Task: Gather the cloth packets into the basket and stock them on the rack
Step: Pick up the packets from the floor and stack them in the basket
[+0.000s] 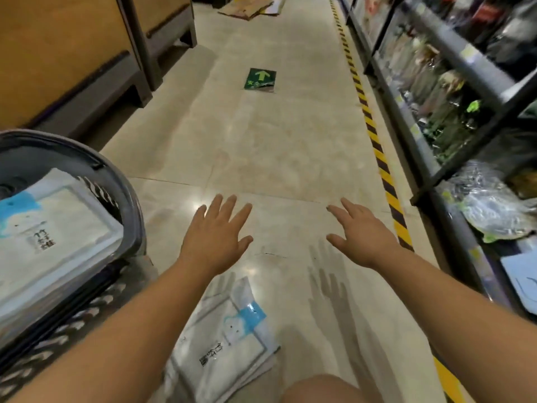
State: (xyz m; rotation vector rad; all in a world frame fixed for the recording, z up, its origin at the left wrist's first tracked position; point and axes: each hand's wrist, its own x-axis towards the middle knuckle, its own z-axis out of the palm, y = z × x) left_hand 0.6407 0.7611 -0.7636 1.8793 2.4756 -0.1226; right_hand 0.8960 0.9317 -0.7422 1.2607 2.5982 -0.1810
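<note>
Basket (132, 205) cut off at left edge; floor packet (232, 338) partly under left forearm (116, 338); rack (453, 50) goods blurred.

open floor (279, 146) ahead, basket (128, 187) left, rack (453, 158) right

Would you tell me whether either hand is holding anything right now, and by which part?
Nothing is held: the left hand and right hand are both open, fingers spread.

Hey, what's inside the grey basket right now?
A white cloth packet with a blue patch lies on top inside the basket. Packet edges show beneath it; their count and the basket's bottom are covered.
</note>
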